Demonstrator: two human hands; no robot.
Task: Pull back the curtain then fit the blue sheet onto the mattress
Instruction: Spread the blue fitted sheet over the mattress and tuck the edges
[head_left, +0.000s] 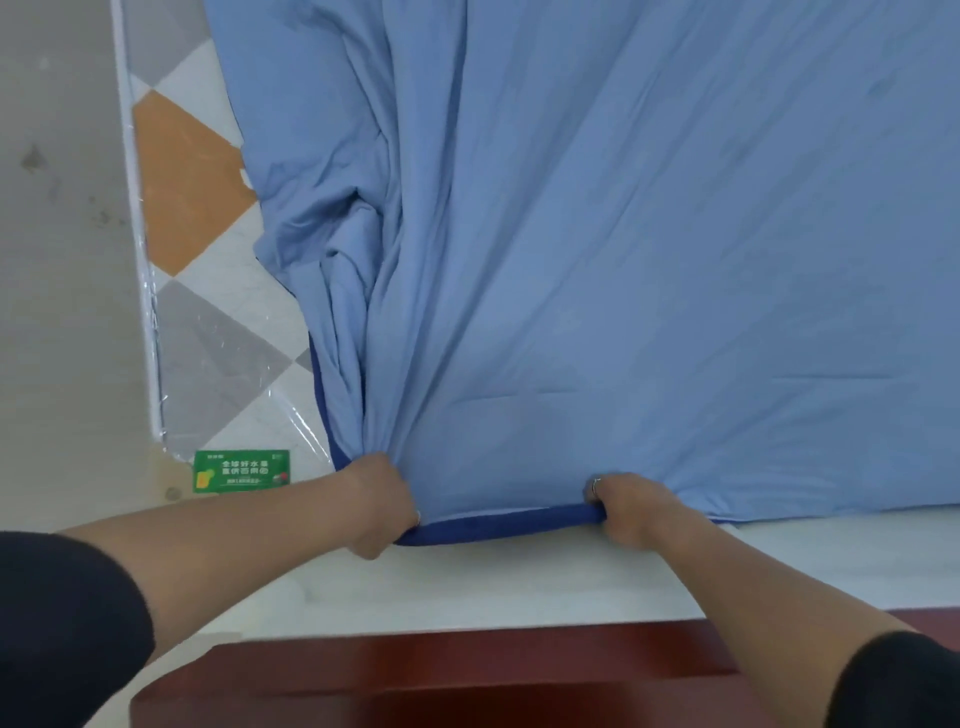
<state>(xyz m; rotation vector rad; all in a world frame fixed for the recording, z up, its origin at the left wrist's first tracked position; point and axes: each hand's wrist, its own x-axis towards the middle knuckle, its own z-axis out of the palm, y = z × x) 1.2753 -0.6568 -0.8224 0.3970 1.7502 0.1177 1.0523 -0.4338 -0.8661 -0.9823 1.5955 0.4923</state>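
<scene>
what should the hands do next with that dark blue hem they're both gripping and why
Probably pull the dark blue hem toward the body and down over the near edge of the mattress. Both the left hand and right hand are closed on it, the blue sheet stops short of that edge, and it lies bunched near the left corner, where patterned mattress shows bare.

- We see a pale, stained wall (57, 218) on the left.
- We see a red-brown wooden bed frame (467, 675) at the near edge.
- Light is soft and even.
</scene>
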